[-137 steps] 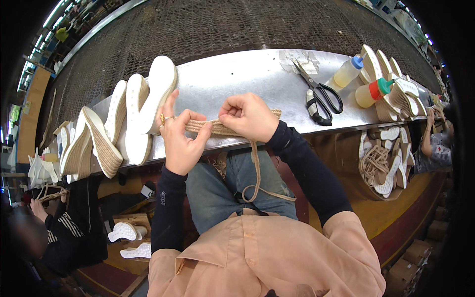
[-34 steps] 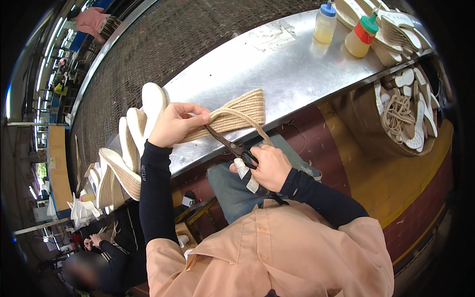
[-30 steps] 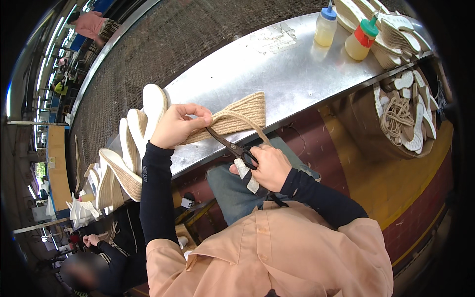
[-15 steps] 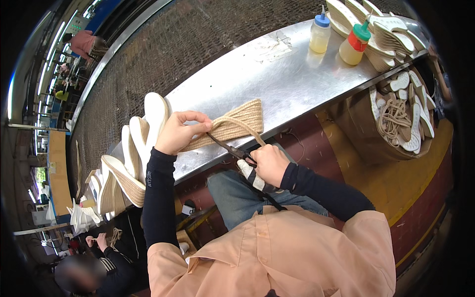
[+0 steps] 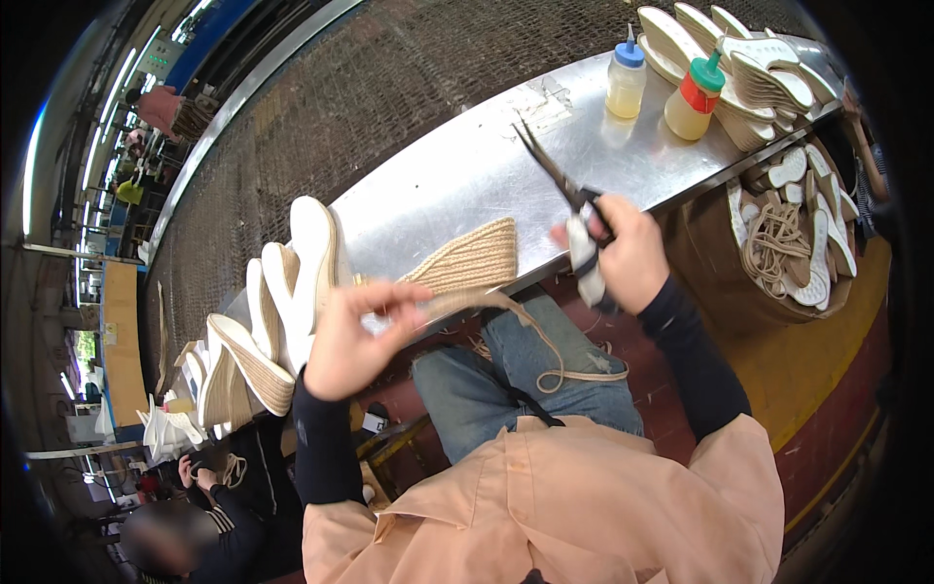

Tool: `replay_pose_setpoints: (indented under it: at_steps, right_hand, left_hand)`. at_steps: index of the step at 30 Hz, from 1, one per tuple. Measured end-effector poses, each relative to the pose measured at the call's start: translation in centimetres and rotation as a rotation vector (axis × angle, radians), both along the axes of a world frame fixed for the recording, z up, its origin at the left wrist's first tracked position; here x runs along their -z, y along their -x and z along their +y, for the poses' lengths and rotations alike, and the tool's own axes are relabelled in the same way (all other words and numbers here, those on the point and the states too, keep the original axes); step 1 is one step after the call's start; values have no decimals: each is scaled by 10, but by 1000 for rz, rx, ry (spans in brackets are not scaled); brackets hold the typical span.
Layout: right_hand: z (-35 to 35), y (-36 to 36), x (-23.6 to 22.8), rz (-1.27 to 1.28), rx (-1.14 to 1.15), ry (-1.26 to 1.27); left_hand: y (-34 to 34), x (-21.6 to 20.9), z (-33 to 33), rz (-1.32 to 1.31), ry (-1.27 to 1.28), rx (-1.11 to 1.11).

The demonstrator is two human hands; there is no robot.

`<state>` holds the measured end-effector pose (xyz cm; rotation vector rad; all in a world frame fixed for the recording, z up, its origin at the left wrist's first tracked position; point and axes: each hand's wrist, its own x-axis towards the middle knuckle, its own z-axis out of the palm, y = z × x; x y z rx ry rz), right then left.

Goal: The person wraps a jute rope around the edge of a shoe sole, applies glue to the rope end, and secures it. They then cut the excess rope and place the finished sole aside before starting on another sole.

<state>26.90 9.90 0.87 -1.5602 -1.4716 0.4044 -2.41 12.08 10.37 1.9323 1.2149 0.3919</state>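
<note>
My right hand point(image 5: 630, 255) grips black scissors point(image 5: 556, 175) with white wrapping on a handle. The blades are raised over the metal table's front edge and point up and to the left. Closer to my body, my left hand point(image 5: 355, 336) is blurred, its fingers closed around the end of a flat tan braided cord point(image 5: 462, 300). The cord trails to the right and loops down over my jeans. Behind it, a wedge sole point(image 5: 477, 255) with braid-covered sides lies on the table, apart from the scissors; its left part is hidden behind my left hand.
White-topped wedge soles point(image 5: 313, 248) line the table to the left, and more are stacked point(image 5: 769, 78) at far right. Two glue bottles, blue-capped point(image 5: 626, 83) and green-capped point(image 5: 695, 102), stand near them. A brown bin point(image 5: 705, 234) holds soles and cord. Another person point(image 5: 209, 526) sits lower left.
The scissors have moved up and right, away from the wedge sole. My left hand has come down toward me with the cord, which now hangs apart from the sole.
</note>
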Motion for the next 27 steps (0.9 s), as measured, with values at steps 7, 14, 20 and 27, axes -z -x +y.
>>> replay_pose_setpoints:
  at_steps: [7, 14, 20, 27]
  right_hand:
    - [56, -54, 13, -293, 91, 194]
    - [64, -41, 13, -330, 74, 24]
    - [58, 61, 0, 52, -534, -262]
    - [65, 112, 8, -20, -688, -102]
  left_hand:
    - [57, 56, -68, 254, 428, 232]
    - [59, 63, -84, 334, 329, 206]
    - [19, 0, -9, 208, -436, -133]
    - [10, 11, 39, 242, 81, -187]
